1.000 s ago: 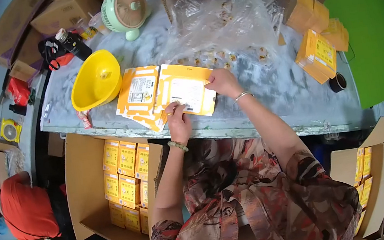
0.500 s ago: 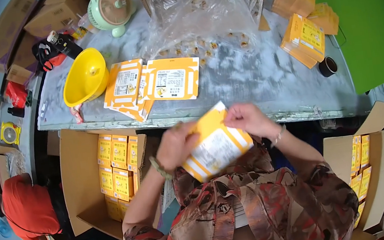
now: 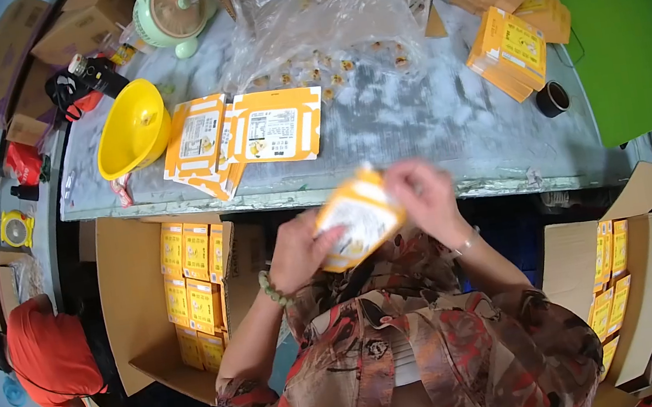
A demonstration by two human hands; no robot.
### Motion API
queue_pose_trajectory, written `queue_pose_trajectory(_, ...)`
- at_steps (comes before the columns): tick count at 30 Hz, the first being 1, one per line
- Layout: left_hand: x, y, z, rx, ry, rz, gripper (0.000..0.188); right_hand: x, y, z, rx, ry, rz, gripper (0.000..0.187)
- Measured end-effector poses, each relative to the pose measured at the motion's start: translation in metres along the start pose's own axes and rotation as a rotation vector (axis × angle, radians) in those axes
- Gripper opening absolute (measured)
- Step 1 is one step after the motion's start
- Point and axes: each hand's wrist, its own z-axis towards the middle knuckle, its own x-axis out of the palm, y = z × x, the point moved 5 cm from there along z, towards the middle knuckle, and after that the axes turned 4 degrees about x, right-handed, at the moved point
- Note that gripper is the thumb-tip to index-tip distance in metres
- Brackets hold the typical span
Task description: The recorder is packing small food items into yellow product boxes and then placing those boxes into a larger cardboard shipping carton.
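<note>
A yellow-and-white printed cardboard carton (image 3: 359, 228) is tilted in front of my chest, off the near edge of the table. My left hand (image 3: 299, 249) is closed round its left side, with the thumb lying across the printed panel. At the upper right edge, the curled fingers of my right hand (image 3: 425, 194) are on the carton, somewhat smeared by motion. On the table beyond, flat carton blanks (image 3: 277, 125) of the same print lie overlapping beside more flat blanks (image 3: 201, 142).
A yellow basin (image 3: 134, 129) stands left of the blanks. Clear plastic sheeting (image 3: 317, 21) with small packets lies at the back. Stacked blanks (image 3: 511, 48) and a dark cup (image 3: 552, 98) are on the right. Below the table, open shipping boxes (image 3: 129, 314) hold filled cartons (image 3: 203, 304).
The carton has turned and looks narrower, its panels folding in. My right hand has shifted slightly up and right along its edge. The whole view has shifted a little.
</note>
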Motion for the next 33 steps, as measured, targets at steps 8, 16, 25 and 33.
queue_pose_trajectory(8,0.019,0.013,-0.028,-0.148,-0.443,-0.433,0.052,0.040,-0.027,-0.017,0.191,0.106,0.021,0.051)
queue_pose_trajectory(16,0.019,0.041,-0.039,-0.261,-0.421,-0.569,0.028,0.043,-0.033,-0.019,0.134,0.298,0.064,0.041)
queue_pose_trajectory(25,-0.012,-0.005,-0.020,0.062,-0.337,-0.125,0.017,0.028,-0.002,-0.009,-0.059,0.265,-0.118,0.031)
queue_pose_trajectory(33,-0.006,0.014,-0.032,-0.124,-0.077,-0.560,0.010,0.034,0.002,-0.008,-0.165,0.401,-0.123,0.015)
